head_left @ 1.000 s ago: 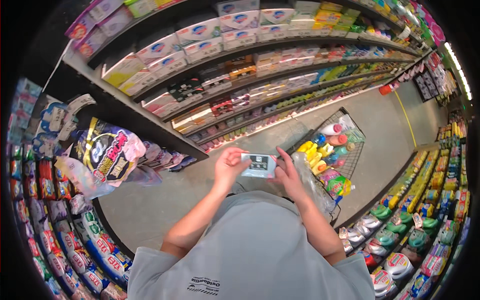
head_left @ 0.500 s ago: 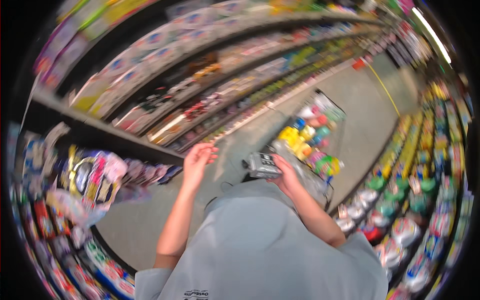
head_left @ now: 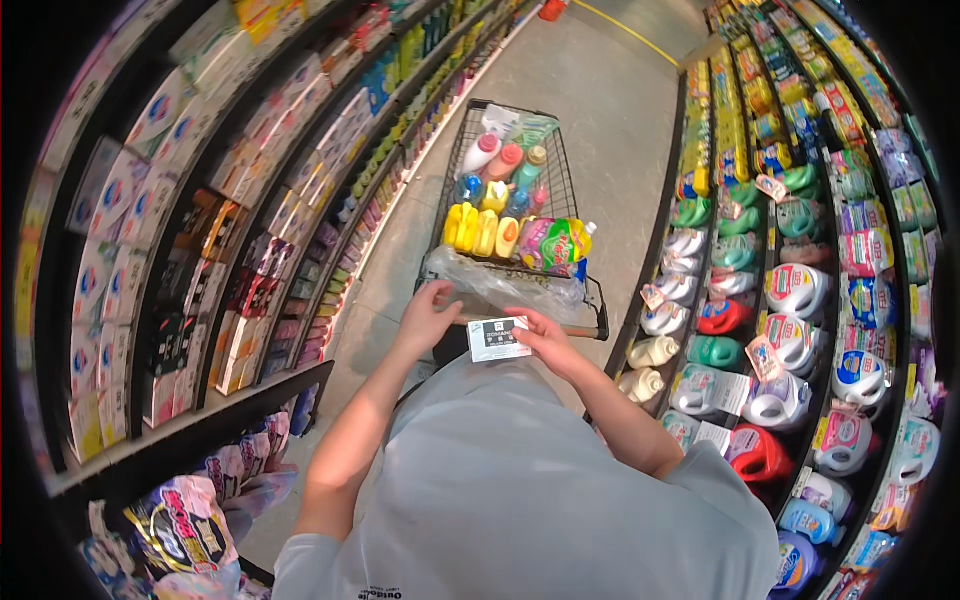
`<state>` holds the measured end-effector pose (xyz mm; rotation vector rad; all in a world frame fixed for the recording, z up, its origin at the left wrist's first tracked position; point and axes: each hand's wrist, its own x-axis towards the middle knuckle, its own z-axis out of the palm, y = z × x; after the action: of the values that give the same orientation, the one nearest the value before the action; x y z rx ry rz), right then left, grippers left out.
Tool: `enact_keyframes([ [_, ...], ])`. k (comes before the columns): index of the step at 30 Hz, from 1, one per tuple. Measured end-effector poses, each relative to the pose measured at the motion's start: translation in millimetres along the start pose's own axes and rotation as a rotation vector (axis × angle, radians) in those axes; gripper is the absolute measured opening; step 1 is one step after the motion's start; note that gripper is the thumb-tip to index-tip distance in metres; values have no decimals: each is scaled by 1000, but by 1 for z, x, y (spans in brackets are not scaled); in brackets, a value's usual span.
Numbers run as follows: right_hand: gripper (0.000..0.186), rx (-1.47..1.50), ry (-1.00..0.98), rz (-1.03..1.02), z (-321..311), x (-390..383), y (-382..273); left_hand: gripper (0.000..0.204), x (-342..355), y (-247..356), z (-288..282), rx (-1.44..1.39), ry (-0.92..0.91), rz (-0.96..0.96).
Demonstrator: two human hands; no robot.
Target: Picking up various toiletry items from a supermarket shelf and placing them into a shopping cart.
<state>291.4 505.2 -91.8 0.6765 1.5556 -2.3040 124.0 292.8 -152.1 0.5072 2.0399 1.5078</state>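
Observation:
My right hand (head_left: 535, 335) grips a small white box (head_left: 492, 352) with a black label at waist height. My left hand (head_left: 432, 305) is to its left, fingers loosely curled and apart, near the cart's handle end; I cannot tell if it touches. Just beyond both hands stands a black wire shopping cart (head_left: 465, 120) with crumpled clear plastic (head_left: 510, 285) across its near end. In it lie yellow bottles (head_left: 465, 228), pink bottles (head_left: 508, 158) and a pink-and-green pack (head_left: 545, 245).
Shelves of boxed goods (head_left: 110, 240) line the left. Shelves of detergent jugs (head_left: 790, 290) run close along the right. Large bags of goods (head_left: 185, 530) hang at the lower left. The aisle floor (head_left: 620, 70) stretches ahead with a yellow line.
The view has swung round to face along the aisle, the cart now straight ahead. My left hand has left the box and is at the cart's near end; my right hand keeps the box.

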Motion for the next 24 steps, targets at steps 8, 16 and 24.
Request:
enact_keyframes([
  [8,41,127,360,27,-114,-1,51,58,77,-17,48,835,116,-29],
  [16,46,-403,303,63,-180,50,56,12,69,-13,37,148,85,-19],
  [24,38,657,104,-19,-169,13,-30,18,20,70,-17,-358,209,134],
])
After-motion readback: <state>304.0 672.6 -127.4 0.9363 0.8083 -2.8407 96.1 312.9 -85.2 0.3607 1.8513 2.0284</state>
